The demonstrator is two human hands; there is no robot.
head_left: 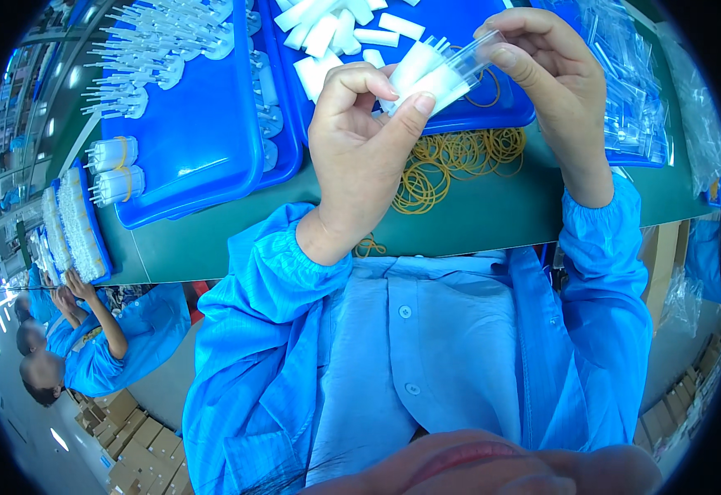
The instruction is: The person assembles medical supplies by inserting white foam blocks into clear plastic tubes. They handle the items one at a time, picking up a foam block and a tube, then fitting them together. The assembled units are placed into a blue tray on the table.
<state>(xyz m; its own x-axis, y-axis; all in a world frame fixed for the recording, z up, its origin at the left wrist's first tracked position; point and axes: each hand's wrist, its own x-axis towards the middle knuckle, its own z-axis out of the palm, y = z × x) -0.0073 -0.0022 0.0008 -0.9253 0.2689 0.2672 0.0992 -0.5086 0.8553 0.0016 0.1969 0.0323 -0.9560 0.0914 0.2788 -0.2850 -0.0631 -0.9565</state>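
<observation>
Above the table's front edge, my left hand (356, 136) is closed around a bundle of white cylinders with thin stems (426, 78), its thumb pressed along the near side. My right hand (554, 87) pinches a clear plastic sleeve (477, 59) between thumb and fingers. That sleeve lies against the stem end of the bundle; how far it overlaps is hard to make out. Just below the right fingertips a single rubber band (484, 101) shows as a loop; whether it hangs from the hand cannot be told. More yellow rubber bands (439, 169) lie piled on the green table (278, 239).
Behind my hands a blue tray (517, 111) holds loose white pieces (319, 37). To the left, another blue tray (187, 153) carries stemmed white parts (150, 49) and two banded bundles (117, 169). Clear plastic sleeves (624, 74) fill a tray at right. A co-worker (117, 346) sits at far left.
</observation>
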